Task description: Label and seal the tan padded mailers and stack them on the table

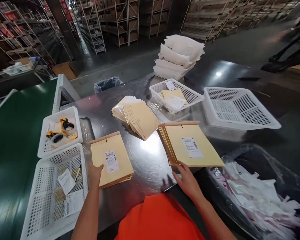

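Observation:
A stack of yellow envelopes [98, 148] with a white label on top lies on the metal table in front of me. My left hand [95, 175] grips its left edge, the thumb over the top envelope and the other fingers mostly hidden along the side. To the right, a thicker stack of larger yellow envelopes [172, 138] also has a labelled one uppermost. My right hand [186, 180] is at its front edge, fingers apart and fingertips touching the edge. Between and behind both stacks, smaller envelopes [146, 120] lie fanned out.
White baskets on the left hold tape dispensers [61, 130] and labels [66, 181]. Behind the stacks, a white basket [195, 96] contains envelopes. Another basket [242, 121] stands at right, near piled baskets [182, 50]. A bag of paper scraps [255, 196] sits front right; a green conveyor [20, 133] runs left.

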Demonstrator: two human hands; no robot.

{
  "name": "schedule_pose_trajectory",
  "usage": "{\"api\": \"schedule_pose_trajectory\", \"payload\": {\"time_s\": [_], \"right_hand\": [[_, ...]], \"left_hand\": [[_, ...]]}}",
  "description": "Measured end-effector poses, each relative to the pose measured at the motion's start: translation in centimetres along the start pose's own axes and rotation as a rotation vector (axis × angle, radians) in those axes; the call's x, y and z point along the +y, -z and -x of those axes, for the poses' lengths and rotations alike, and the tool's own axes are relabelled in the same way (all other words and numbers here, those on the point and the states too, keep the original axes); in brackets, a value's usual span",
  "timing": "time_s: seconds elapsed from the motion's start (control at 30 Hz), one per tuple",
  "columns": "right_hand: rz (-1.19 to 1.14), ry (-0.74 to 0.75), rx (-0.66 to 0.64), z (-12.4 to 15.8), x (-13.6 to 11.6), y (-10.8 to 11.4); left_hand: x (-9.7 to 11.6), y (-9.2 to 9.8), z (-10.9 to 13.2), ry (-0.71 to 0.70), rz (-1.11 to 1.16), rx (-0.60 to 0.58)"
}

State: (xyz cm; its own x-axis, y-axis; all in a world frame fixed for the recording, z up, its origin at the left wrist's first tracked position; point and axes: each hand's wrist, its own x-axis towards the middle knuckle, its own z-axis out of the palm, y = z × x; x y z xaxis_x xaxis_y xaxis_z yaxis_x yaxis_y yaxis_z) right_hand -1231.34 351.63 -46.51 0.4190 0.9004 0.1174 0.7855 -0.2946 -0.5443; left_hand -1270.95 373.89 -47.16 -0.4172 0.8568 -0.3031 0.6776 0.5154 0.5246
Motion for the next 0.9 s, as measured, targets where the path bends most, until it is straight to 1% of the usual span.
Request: {"api": "schedule_pose_trajectory", "payload": {"time_s": [0.07,0.13,0.2,0.23,0.27,0.33,0.37,0.43,0.47,0.53,0.57,0.67,0.7,0.73,0.77,0.83,0.9], "right_hand": [[-0.060,0.035,-0.067,-0.1,-1.9,-0.5],[-0.132,0.029,-0.102,-0.1,-3.9,-0.5],[-0.258,-0.013,-0.139,-0.1,-6.0,-0.4],[-0.346,-0.049,-0.169,-0.2,-7.1,-0.3],[-0.450,-0.098,-0.209,-0.3,-8.1,-0.4],[-0.671,-0.235,-0.284,-0.9,-9.8,-0.7],[-0.764,-0.311,-0.297,-1.4,-10.3,-0.9],[-0.875,-0.424,-0.278,-2.5,-10.5,-1.1],[-0.892,-0.455,-0.260,-3.1,-10.1,-0.9],[-0.837,-0.471,-0.214,-4.1,-8.4,0.2],[-0.756,-0.477,-0.160,-4.6,-7.2,1.1],[-0.436,-0.546,0.119,-5.8,-2.2,5.2],[-0.400,-0.570,0.176,-6.2,-0.3,6.8],[-0.423,-0.586,0.183,-6.8,1.8,8.4],[-0.478,-0.594,0.152,-7.5,4.0,9.9],[-0.556,-0.588,0.075,-9.5,8.3,12.4],[-0.506,-0.583,0.055,-11.9,12.2,13.6]], "left_hand": [[-0.4,1.0,-0.1,-0.046,0.091,-0.013],[-0.9,2.0,0.5,-0.099,0.167,-0.041],[-1.1,3.0,1.9,-0.132,0.301,-0.095],[-1.1,3.3,2.9,-0.127,0.394,-0.125],[-1.0,3.4,4.0,-0.087,0.546,-0.158],[0.0,3.2,6.6,-0.011,0.766,-0.236],[0.8,2.9,8.0,0.019,0.839,-0.292],[3.2,1.6,10.9,0.045,0.924,-0.402],[4.6,0.7,12.2,0.052,0.963,-0.458],[7.6,-1.5,14.8,0.068,1.030,-0.558],[9.0,-2.8,16.0,0.069,1.052,-0.619],[13.2,-7.3,19.4,0.045,1.084,-0.817],[14.5,-9.1,20.5,0.027,1.084,-0.867],[15.8,-11.0,21.6,0.001,1.069,-0.899],[17.0,-12.9,22.5,-0.043,1.017,-0.910],[19.3,-16.7,24.0,-0.157,0.834,-0.880],[21.3,-20.0,24.5,-0.238,0.644,-0.777]]}}
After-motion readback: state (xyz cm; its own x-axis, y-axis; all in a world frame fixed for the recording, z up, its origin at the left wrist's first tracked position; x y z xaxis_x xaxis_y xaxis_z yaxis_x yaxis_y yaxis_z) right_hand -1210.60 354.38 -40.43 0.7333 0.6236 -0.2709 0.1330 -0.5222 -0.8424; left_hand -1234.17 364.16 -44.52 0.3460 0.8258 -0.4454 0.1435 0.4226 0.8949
